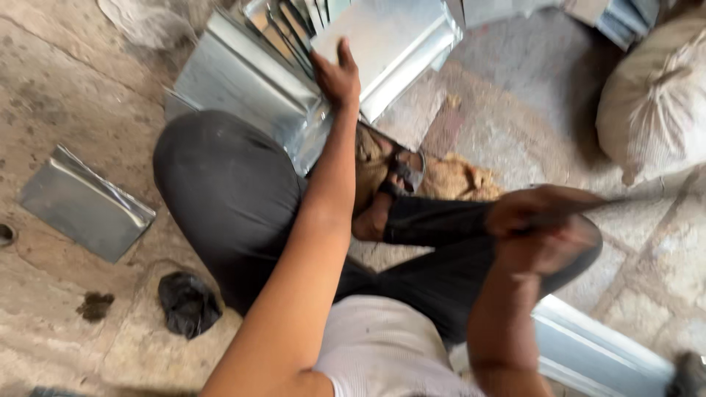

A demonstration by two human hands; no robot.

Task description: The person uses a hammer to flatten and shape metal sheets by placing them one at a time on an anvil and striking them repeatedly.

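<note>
Left hand point(337, 73) is reaching out flat, fingers open, onto the stack of metal sheets point(257, 81). Right hand point(540, 224) — well to the right of the stack — is gripping a thin blurred tool point(588, 206).

Showing two hands: left hand point(337, 73), right hand point(540, 228). Lying apart: one bent metal sheet point(84, 206), one black rag point(188, 303). Sitting nearby: one stuffed sack point(654, 99).

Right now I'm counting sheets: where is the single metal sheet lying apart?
Head view, far left: the lone metal sheet lies flat on the floor, beside the bent knee.
</note>
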